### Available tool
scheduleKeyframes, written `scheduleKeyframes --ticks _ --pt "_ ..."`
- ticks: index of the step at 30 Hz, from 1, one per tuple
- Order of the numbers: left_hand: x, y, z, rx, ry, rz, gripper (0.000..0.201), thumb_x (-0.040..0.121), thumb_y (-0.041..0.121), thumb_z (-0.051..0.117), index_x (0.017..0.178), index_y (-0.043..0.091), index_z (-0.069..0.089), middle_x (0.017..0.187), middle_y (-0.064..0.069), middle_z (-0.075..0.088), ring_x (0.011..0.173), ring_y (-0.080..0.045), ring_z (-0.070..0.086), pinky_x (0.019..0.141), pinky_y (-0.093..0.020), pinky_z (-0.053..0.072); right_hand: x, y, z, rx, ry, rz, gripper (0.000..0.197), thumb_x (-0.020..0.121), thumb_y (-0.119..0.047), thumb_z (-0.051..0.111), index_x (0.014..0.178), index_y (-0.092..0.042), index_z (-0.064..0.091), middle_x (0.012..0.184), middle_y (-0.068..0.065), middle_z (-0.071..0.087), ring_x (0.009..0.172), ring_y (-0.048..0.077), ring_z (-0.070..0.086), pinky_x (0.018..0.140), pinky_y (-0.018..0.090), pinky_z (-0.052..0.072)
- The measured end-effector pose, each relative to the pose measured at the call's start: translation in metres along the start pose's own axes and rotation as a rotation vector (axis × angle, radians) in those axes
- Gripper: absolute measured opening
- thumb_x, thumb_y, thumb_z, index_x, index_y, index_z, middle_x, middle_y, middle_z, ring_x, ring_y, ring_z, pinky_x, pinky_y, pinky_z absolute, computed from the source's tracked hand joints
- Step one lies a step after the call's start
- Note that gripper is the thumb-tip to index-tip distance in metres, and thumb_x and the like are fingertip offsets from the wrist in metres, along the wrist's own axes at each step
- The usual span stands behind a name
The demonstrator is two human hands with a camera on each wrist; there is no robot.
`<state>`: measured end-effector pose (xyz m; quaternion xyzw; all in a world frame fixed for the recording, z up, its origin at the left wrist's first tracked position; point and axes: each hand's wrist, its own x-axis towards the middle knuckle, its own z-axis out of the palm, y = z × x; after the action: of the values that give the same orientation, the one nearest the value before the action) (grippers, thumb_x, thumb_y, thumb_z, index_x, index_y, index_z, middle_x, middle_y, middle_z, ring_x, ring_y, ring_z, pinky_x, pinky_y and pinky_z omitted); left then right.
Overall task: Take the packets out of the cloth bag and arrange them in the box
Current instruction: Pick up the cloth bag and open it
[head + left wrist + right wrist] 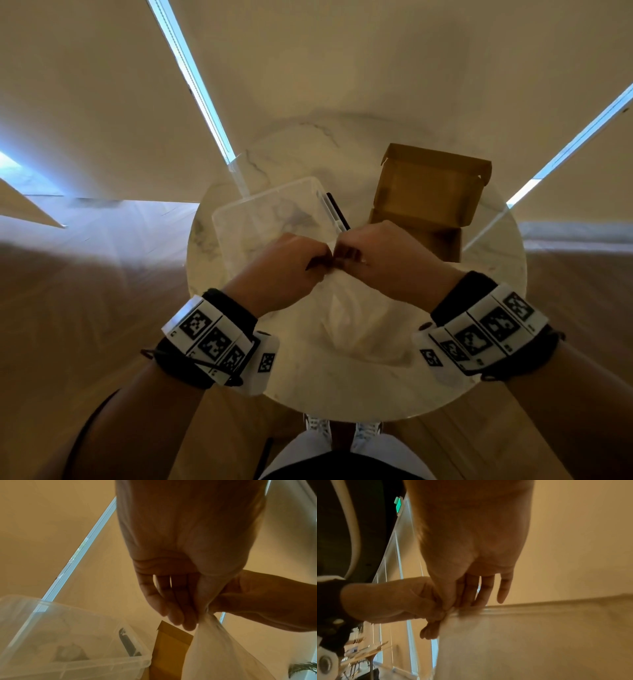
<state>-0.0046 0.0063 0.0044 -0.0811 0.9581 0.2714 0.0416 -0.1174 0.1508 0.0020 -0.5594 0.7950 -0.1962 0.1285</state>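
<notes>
I am looking down on a round marble table (359, 394). A clear plastic tub (239, 219) is sitting toward its far left edge, and the open cardboard box (428, 195) is standing toward the far right edge. The white cloth bag (352, 308) is lying between my wrists at the near edge, its top gathered upward. My left hand (291, 267) and right hand (380, 257) are meeting knuckle to knuckle, each pinching the bag's mouth between thumb and fingertips. I cannot see any packets.
</notes>
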Motion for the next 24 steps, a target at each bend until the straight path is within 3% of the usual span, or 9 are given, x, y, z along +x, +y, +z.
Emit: scheduleKeyframes --ticks 3,6,8,13,17,22,24 --pt "-0.002 0.001 0.002 -0.02 0.053 0.024 0.014 0.089 0.017 0.06 0.088 0.021 0.074 0.074 0.009 0.069 0.067 -0.007 0.056 0.069 -0.031 0.05 0.001 0.005 -0.005 0.009 -0.048 -0.046 0.018 0.093 -0.033 0.062 0.099 -0.019 0.071 0.088 -0.005 0.071 0.076 0.008 0.063 0.074 0.029 0.054" --pt "-0.004 0.004 0.004 -0.073 0.102 0.041 0.013 0.089 0.014 0.062 0.085 0.018 0.074 0.066 0.017 0.06 0.061 0.0 0.053 0.062 -0.011 0.041 -0.001 0.008 -0.006 0.038 -0.049 -0.074 0.02 0.091 -0.033 0.064 0.099 -0.017 0.072 0.089 -0.003 0.072 0.077 0.01 0.065 0.075 0.032 0.055" --pt "-0.005 0.005 0.004 -0.096 0.115 0.068 0.012 0.088 0.012 0.063 0.083 0.018 0.073 0.062 0.022 0.053 0.06 0.003 0.052 0.061 -0.007 0.038 -0.004 0.01 -0.006 0.051 -0.036 -0.091 0.018 0.091 -0.03 0.065 0.098 -0.015 0.073 0.089 -0.001 0.072 0.078 0.012 0.066 0.075 0.034 0.055" --pt "-0.007 -0.012 -0.001 -0.072 0.164 0.087 0.01 0.088 0.016 0.067 0.079 0.018 0.071 0.066 0.013 0.06 0.069 -0.006 0.055 0.064 -0.011 0.04 -0.019 0.031 -0.017 -0.061 -0.042 -0.061 0.016 0.092 -0.038 0.058 0.092 -0.025 0.066 0.088 -0.015 0.064 0.08 0.003 0.058 0.084 0.026 0.042" --pt "-0.013 -0.029 -0.008 -0.086 0.219 0.09 0.007 0.086 0.014 0.069 0.081 0.017 0.072 0.067 0.016 0.06 0.068 -0.008 0.057 0.065 -0.02 0.046 -0.055 0.071 -0.033 -0.048 -0.016 0.036 0.024 0.088 -0.043 0.051 0.09 -0.026 0.067 0.083 -0.023 0.055 0.076 -0.008 0.052 0.08 0.027 0.043" --pt "-0.019 -0.038 -0.012 -0.13 0.229 0.042 0.011 0.086 0.011 0.068 0.081 0.02 0.072 0.069 0.02 0.062 0.072 -0.004 0.06 0.065 -0.009 0.043 -0.1 0.103 -0.05 -0.015 0.127 0.148 0.003 0.083 -0.02 0.073 0.082 -0.018 0.07 0.076 -0.012 0.065 0.071 -0.001 0.059 0.067 0.022 0.049" --pt "-0.019 -0.038 -0.012 -0.147 0.216 0.028 0.016 0.086 0.011 0.068 0.079 0.025 0.07 0.069 0.019 0.064 0.072 -0.002 0.061 0.064 -0.007 0.042 -0.11 0.111 -0.05 0.014 0.138 0.187 0.003 0.082 -0.017 0.074 0.084 -0.015 0.071 0.077 -0.009 0.066 0.073 0.002 0.061 0.069 0.029 0.053"
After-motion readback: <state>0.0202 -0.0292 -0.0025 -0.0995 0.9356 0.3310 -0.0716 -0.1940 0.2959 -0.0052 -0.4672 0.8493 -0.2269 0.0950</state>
